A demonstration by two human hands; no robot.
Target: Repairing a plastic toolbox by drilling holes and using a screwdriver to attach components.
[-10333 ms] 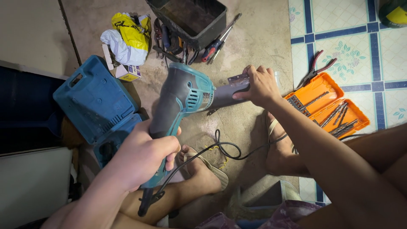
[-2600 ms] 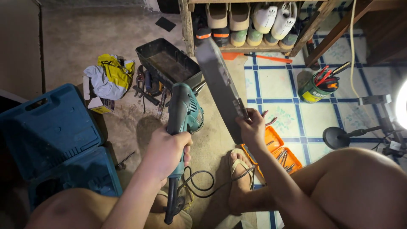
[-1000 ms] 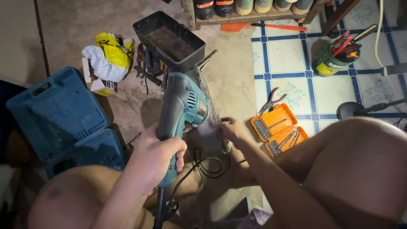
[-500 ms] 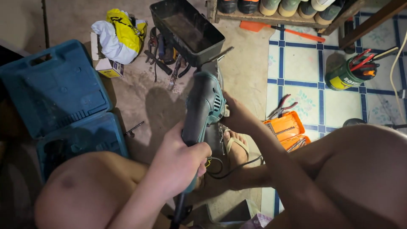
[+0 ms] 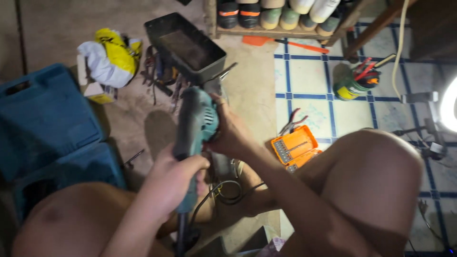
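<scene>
Left hand closed around the rear grip of teal power drill, thumb and fingers wrapped tight. Right hand clamped over the front end of the drill body, palm on the housing, fingers curled under and partly hidden. Drill held above the floor, just in front of the knees, nose pointing away toward black tray. Housing teal with dark vent slots on the side; grey plastic along the grip; picture blurred, so finer detail cannot be told. Black cord hanging from the grip end and looping on the floor below. Flat grey piece under the drill, mostly covered by the hands.

Open blue carrying case on the left, lid up. Orange bit case open on the right, bits lying in rows, red-handled pliers just beside it. Loose hand tools heaped against the black tray. White and yellow bag near a small box. Green can holding red-handled tools.

Bare concrete floor under the work; tiled floor with blue lines to the right. Wooden shoe rack at the far edge, orange-handled tool lying in front of it. Dim room, bright lamp at the right edge.
</scene>
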